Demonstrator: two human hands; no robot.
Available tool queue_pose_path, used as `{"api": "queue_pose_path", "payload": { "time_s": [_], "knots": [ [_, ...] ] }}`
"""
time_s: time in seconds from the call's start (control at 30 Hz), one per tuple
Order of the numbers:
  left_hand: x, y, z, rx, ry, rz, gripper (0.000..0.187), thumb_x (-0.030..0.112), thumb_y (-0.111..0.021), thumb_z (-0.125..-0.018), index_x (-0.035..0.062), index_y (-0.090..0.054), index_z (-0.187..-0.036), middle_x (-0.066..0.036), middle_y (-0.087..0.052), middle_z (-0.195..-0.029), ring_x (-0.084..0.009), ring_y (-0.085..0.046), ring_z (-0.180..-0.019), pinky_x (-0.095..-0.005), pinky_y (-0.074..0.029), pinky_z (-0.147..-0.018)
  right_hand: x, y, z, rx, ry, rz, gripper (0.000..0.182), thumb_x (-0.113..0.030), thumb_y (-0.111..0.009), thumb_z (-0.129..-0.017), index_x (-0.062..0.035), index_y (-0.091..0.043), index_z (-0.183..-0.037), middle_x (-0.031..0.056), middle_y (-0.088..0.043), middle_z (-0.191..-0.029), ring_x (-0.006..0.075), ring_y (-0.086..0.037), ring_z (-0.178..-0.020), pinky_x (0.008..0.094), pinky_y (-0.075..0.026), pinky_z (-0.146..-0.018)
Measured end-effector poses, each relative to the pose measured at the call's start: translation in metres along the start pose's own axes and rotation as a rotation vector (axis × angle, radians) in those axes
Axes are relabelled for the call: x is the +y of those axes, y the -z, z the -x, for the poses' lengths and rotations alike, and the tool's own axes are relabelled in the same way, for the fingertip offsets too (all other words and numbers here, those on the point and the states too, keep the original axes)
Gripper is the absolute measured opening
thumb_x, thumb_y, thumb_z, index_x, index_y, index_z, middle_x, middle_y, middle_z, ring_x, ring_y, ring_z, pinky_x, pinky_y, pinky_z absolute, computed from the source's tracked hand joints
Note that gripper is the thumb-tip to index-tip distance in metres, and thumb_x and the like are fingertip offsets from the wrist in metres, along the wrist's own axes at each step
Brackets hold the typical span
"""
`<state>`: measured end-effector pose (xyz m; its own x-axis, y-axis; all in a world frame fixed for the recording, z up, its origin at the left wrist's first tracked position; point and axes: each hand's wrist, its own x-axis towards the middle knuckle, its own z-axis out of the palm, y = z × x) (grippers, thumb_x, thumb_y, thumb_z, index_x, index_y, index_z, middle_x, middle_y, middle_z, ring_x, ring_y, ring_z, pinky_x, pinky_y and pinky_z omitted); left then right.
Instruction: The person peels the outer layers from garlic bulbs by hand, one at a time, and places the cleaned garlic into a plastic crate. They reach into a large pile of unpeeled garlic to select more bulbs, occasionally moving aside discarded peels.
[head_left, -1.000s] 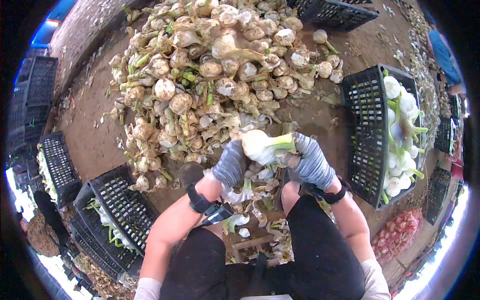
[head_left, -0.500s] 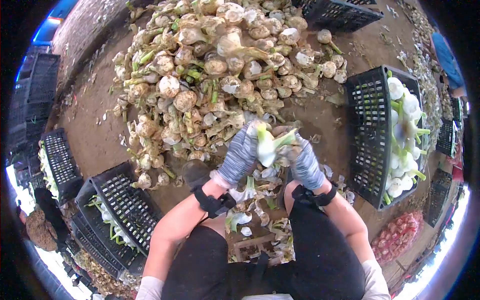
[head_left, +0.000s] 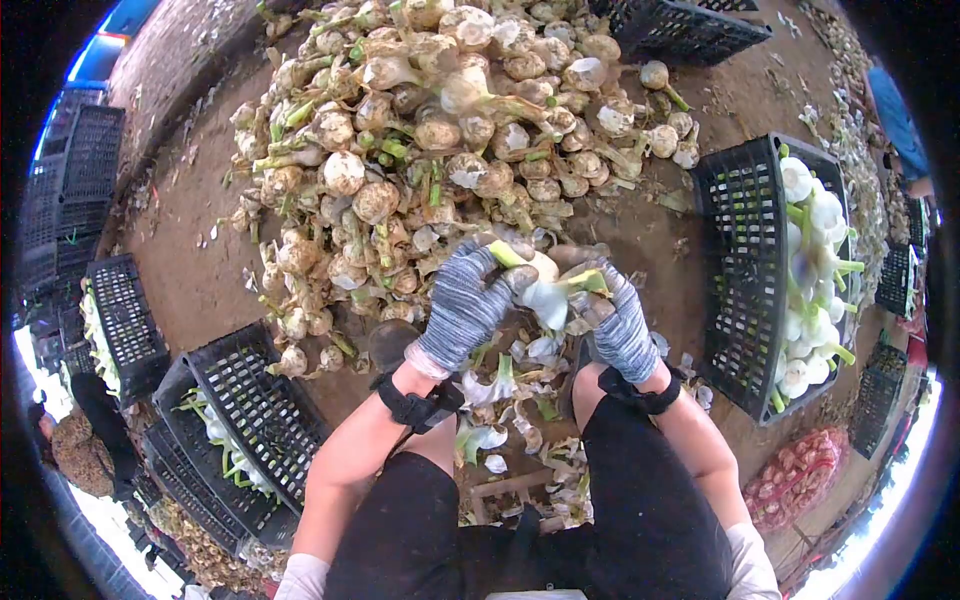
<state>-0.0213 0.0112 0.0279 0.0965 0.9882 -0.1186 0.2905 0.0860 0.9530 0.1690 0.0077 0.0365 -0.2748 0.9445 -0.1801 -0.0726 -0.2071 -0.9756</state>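
Note:
Between my gloved hands is a garlic bulb [head_left: 546,300], white below, with a green stem leaning left and loosened outer skin on its right side. My left hand [head_left: 466,308] is closed around the stem side of the bulb. At the other side, my right hand [head_left: 617,325] has its fingers closed on the greenish-yellow skin. The inner fingertips are partly hidden behind the bulb. Just beyond both hands rises a large pile of untrimmed garlic [head_left: 400,150], brown with soil and dry stalks. Peeled skins [head_left: 495,385] litter the ground below, between my knees.
A black crate [head_left: 742,280] of cleaned white garlic stands at the right. More black crates [head_left: 250,400] with garlic are at the left, and another crate [head_left: 690,30] lies at the top. A red mesh sack [head_left: 797,478] rests at lower right. A person's blue sleeve [head_left: 897,120] shows far right.
My left hand has turned and shifted slightly left. The bulb's stem now leans further left, and the skin at its right stands farther out in my right hand.

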Motion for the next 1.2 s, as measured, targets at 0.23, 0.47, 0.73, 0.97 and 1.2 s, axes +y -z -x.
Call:
{"api": "queue_pose_path", "payload": {
  "time_s": [0.23,0.47,0.73,0.97,1.2],
  "knots": [
    [0.005,0.015,0.002,-0.263,0.061,0.430,0.023,0.020,-0.065,-0.083,0.0023,-0.063,-0.096,-0.005,-0.065,-0.090,-0.0135,-0.058,-0.086,-0.0292,-0.046,-0.080,0.015,0.034,-0.006,0.091,-0.168,-0.176,0.020,-0.013,-0.049,-0.086,-0.0014,-0.060,-0.098,0.0038,-0.063,-0.088,0.0106,-0.057,-0.082,0.0252,-0.046,-0.075],
    [0.001,0.013,0.007,-0.253,0.415,1.240,0.036,0.024,-0.060,-0.084,0.0011,-0.056,-0.111,-0.010,-0.061,-0.107,-0.0203,-0.059,-0.098,-0.0326,-0.049,-0.084,0.053,0.037,0.002,-0.459,-0.008,0.711,0.015,-0.008,-0.048,-0.083,-0.0014,-0.060,-0.087,0.0124,-0.057,-0.080,0.0243,-0.056,-0.075,0.0344,-0.046,-0.068],
    [-0.079,0.001,0.008,0.008,0.666,1.746,0.034,0.015,-0.050,-0.086,0.0006,-0.051,-0.117,-0.014,-0.059,-0.113,-0.0248,-0.058,-0.102,-0.0351,-0.052,-0.083,-0.049,0.030,0.027,-0.721,-0.396,0.060,0.049,-0.030,-0.061,-0.080,-0.0036,-0.051,-0.120,0.0155,-0.058,-0.106,0.0253,-0.057,-0.097,0.0361,-0.046,-0.082],
    [-0.077,-0.012,0.013,-0.050,0.798,1.729,0.035,0.018,-0.049,-0.086,0.0020,-0.051,-0.117,-0.012,-0.058,-0.114,-0.0257,-0.058,-0.101,-0.0366,-0.051,-0.083,-0.039,0.010,-0.006,-0.157,-0.414,0.727,0.065,-0.014,-0.066,-0.075,-0.0040,-0.038,-0.132,0.0121,-0.060,-0.101,0.0155,-0.057,-0.089,0.0296,-0.047,-0.079],
    [-0.019,-0.020,0.011,0.092,0.504,1.050,0.033,0.020,-0.052,-0.089,-0.0031,-0.054,-0.112,-0.013,-0.062,-0.105,-0.0223,-0.061,-0.096,-0.0361,-0.050,-0.085,-0.011,0.028,-0.005,-0.185,-0.282,-0.661,0.041,-0.018,-0.063,-0.084,-0.0003,-0.049,-0.119,0.0072,-0.061,-0.094,0.0125,-0.059,-0.079,0.0249,-0.049,-0.069]
  ]
}}
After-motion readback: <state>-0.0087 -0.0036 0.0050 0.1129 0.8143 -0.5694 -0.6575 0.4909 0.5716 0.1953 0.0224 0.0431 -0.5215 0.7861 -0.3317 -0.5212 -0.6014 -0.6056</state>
